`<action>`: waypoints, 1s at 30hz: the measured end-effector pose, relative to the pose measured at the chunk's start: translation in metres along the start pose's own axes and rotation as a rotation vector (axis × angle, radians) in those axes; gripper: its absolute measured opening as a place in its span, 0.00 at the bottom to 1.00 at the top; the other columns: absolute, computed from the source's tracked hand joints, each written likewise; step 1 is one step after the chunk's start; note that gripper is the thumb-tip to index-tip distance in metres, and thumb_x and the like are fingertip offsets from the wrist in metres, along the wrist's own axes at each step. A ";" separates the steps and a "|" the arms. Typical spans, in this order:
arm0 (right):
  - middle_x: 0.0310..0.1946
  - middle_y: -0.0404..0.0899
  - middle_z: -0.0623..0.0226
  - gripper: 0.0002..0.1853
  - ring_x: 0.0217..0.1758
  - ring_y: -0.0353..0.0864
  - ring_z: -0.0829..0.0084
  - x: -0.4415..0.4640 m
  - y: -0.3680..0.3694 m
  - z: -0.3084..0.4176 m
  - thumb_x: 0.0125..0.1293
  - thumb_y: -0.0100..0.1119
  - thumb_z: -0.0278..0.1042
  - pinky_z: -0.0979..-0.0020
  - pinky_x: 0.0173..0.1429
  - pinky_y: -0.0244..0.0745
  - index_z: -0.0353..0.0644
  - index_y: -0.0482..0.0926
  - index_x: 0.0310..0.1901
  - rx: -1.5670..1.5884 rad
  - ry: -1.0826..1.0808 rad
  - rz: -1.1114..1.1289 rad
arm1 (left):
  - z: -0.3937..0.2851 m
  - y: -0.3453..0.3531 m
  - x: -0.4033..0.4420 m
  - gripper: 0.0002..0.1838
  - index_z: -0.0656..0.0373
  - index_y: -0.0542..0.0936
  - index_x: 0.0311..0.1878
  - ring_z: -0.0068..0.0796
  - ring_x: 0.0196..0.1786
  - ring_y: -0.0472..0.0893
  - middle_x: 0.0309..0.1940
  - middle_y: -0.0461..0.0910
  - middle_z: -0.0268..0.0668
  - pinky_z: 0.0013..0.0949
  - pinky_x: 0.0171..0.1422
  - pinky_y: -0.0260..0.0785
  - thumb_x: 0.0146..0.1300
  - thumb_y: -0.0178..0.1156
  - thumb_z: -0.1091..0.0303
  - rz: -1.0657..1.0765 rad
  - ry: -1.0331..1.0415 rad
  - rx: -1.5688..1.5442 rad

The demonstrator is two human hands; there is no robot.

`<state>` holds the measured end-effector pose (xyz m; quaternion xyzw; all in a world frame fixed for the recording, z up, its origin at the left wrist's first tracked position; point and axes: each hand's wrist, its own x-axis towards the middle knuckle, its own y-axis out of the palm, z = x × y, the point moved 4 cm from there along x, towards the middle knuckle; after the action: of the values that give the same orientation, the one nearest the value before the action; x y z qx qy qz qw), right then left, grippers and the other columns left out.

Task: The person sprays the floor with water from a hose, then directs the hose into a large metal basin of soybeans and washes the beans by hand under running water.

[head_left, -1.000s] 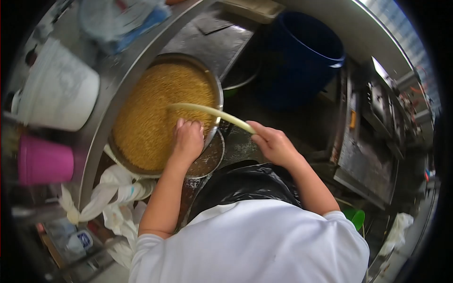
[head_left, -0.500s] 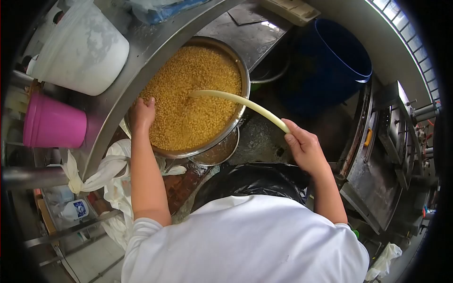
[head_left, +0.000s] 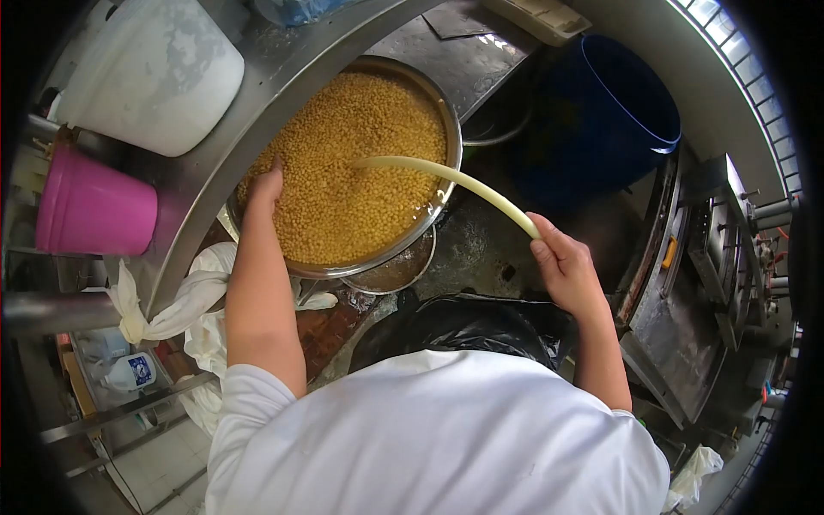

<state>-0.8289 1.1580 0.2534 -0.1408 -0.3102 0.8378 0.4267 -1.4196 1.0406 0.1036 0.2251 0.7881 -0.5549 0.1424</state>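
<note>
A large round metal basin [head_left: 452, 120] is filled with yellow corn-like kernels [head_left: 369, 112] in liquid. My left hand [head_left: 264, 186] is at the basin's left side, its fingers sunk among the kernels and hidden; only the thumb side shows. My right hand [head_left: 562, 262] is closed around the near end of a pale yellow curved hose [head_left: 463, 182]. From there the hose arcs over the basin's right rim, and its other end dips into the kernels near the middle.
Left of the basin runs a steel counter [head_left: 225, 142] with a white tub [head_left: 154, 81] and a pink bucket [head_left: 103, 202]. A blue barrel [head_left: 592, 129] stands at right, beyond it a metal stove-like unit [head_left: 678, 309]. A black plastic bag [head_left: 455, 330] lies close to my body.
My left hand has sunk deeper among the kernels. The right hand has shifted slightly right with the hose. The whole view has tilted a little.
</note>
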 end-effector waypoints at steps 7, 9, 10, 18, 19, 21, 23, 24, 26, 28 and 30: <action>0.40 0.87 0.47 0.22 0.41 0.88 0.53 -0.003 0.005 -0.005 0.79 0.64 0.33 0.60 0.51 0.82 0.43 0.81 0.72 -0.018 -0.004 -0.024 | 0.011 0.020 0.029 0.53 0.62 0.65 0.84 0.46 0.81 0.72 0.83 0.66 0.50 0.50 0.77 0.70 0.77 0.43 0.22 0.288 0.017 -0.353; 0.40 0.86 0.47 0.22 0.41 0.88 0.53 -0.004 0.007 -0.007 0.79 0.64 0.34 0.60 0.51 0.82 0.43 0.81 0.72 -0.028 0.023 -0.013 | 0.014 0.024 0.033 0.52 0.61 0.64 0.85 0.47 0.81 0.71 0.84 0.65 0.49 0.52 0.77 0.68 0.78 0.43 0.23 0.352 0.007 -0.416; 0.40 0.86 0.47 0.22 0.41 0.88 0.53 -0.004 0.007 -0.007 0.79 0.64 0.34 0.60 0.51 0.82 0.43 0.81 0.72 -0.029 0.025 -0.013 | 0.015 0.026 0.034 0.52 0.61 0.63 0.85 0.47 0.82 0.70 0.84 0.64 0.49 0.52 0.78 0.67 0.78 0.43 0.23 0.373 0.003 -0.439; 0.40 0.86 0.48 0.22 0.41 0.88 0.55 -0.003 0.014 -0.006 0.79 0.64 0.33 0.60 0.51 0.82 0.42 0.81 0.72 -0.004 0.027 -0.013 | 0.029 0.043 0.039 0.50 0.57 0.58 0.88 0.50 0.85 0.64 0.87 0.58 0.47 0.57 0.81 0.61 0.79 0.42 0.25 0.451 -0.016 -0.541; 0.40 0.86 0.48 0.22 0.41 0.88 0.55 -0.003 0.016 -0.008 0.79 0.64 0.33 0.60 0.51 0.82 0.42 0.81 0.72 -0.005 0.026 -0.012 | 0.031 0.044 0.040 0.50 0.56 0.57 0.88 0.50 0.85 0.63 0.87 0.57 0.47 0.58 0.82 0.60 0.79 0.42 0.25 0.456 -0.018 -0.548; 0.39 0.86 0.48 0.22 0.41 0.88 0.55 -0.003 0.018 -0.009 0.79 0.64 0.33 0.60 0.50 0.82 0.43 0.80 0.72 0.009 -0.013 -0.024 | 0.030 0.047 0.040 0.50 0.55 0.56 0.88 0.51 0.86 0.61 0.88 0.55 0.46 0.59 0.83 0.59 0.79 0.42 0.25 0.469 -0.018 -0.559; 0.39 0.86 0.48 0.22 0.41 0.88 0.54 -0.002 0.018 -0.008 0.79 0.64 0.33 0.59 0.50 0.82 0.43 0.80 0.72 0.019 0.000 -0.015 | 0.028 0.051 0.041 0.50 0.55 0.55 0.89 0.51 0.87 0.60 0.89 0.54 0.46 0.60 0.84 0.57 0.79 0.42 0.26 0.482 -0.016 -0.569; 0.39 0.86 0.48 0.22 0.41 0.89 0.54 -0.002 0.019 -0.008 0.79 0.64 0.32 0.59 0.51 0.82 0.44 0.80 0.72 0.033 0.010 -0.001 | 0.028 0.053 0.041 0.50 0.54 0.54 0.89 0.52 0.87 0.59 0.89 0.53 0.46 0.61 0.84 0.56 0.80 0.42 0.26 0.488 -0.014 -0.571; 0.39 0.86 0.48 0.23 0.42 0.89 0.53 -0.002 0.018 -0.008 0.79 0.64 0.33 0.58 0.51 0.81 0.44 0.80 0.72 0.025 0.010 0.000 | 0.027 0.057 0.043 0.49 0.53 0.53 0.90 0.52 0.88 0.58 0.90 0.51 0.45 0.62 0.85 0.55 0.80 0.42 0.26 0.498 -0.012 -0.573; 0.39 0.86 0.48 0.23 0.43 0.89 0.51 -0.001 0.017 -0.007 0.79 0.64 0.33 0.57 0.51 0.81 0.44 0.80 0.72 0.021 0.009 0.002 | 0.026 0.057 0.043 0.49 0.52 0.51 0.90 0.53 0.88 0.56 0.91 0.50 0.45 0.63 0.86 0.53 0.80 0.42 0.27 0.503 -0.010 -0.572; 0.40 0.86 0.47 0.23 0.44 0.88 0.49 -0.002 0.017 -0.007 0.79 0.64 0.33 0.56 0.52 0.81 0.44 0.80 0.72 0.002 -0.015 0.014 | 0.024 0.055 0.043 0.49 0.51 0.50 0.91 0.53 0.89 0.54 0.91 0.48 0.44 0.64 0.87 0.52 0.80 0.42 0.27 0.506 0.018 -0.571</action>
<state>-0.8352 1.1517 0.2368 -0.1364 -0.3113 0.8422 0.4186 -1.4285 1.0424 0.0306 0.3687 0.8317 -0.2585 0.3249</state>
